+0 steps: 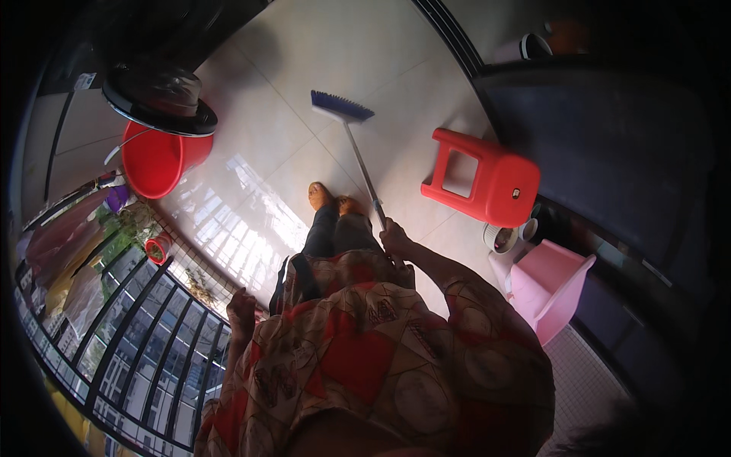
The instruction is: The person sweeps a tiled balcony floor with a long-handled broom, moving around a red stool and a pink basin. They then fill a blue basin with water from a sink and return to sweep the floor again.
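Observation:
My right hand point(395, 239) is closed around the metal handle of a broom point(363, 167). The handle runs away from me across the tiles. At its far end the head with dark blue bristles point(342, 106) lies over the pale tiled floor, bristles facing away. My left hand point(242, 311) hangs at my left side with fingers curled; whether anything is in it cannot be made out. My feet in orange-brown footwear point(320, 196) stand below the handle.
A red plastic stool point(502, 185) lies on the right, near small pots point(500, 238) and a pink plastic container point(551, 285). On the left are a red bucket point(154, 163), an open round appliance door point(160, 108), a small red pot point(158, 249) and black railings point(149, 337). A door track point(457, 40) borders the floor.

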Motion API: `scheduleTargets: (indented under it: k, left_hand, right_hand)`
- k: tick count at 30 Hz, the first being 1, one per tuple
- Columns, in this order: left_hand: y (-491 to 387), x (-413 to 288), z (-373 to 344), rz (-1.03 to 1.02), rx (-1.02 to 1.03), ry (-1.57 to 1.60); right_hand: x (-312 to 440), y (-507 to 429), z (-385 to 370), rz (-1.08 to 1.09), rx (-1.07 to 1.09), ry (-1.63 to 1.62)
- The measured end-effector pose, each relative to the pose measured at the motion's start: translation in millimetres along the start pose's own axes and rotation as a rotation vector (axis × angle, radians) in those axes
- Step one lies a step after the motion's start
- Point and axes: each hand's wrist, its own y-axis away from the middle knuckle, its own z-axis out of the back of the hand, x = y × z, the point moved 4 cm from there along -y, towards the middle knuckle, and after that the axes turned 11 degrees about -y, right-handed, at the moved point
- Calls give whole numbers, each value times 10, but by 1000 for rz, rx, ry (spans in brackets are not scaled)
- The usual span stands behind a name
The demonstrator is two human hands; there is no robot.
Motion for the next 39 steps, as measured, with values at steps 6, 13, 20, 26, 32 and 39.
scheduleTargets:
  k: [6,13,20,26,32,39]
  left_hand:
    - [-121,-341,92,32,-40,-141]
    - [-75,-493,-67,124,-84,-63]
    - [-11,-864,-557,231,-243,124]
    - [127,-1201,-1351,419,-240,499]
    - [110,-1672,-1591,345,-338,336]
    - [375,-1606,-1825,487,-405,481]
  right_hand:
    - [891,258,293,-233,392,-235]
    - [1938,-778,1099,-98,212,-116]
    - [2529,-2195,1049,-12,230,-188]
    - [1844,-1456,1307,43,483,462]
    - [2279,-1281,2018,-125,535,102]
    - [3254,-2410,1940,-191,311,-239]
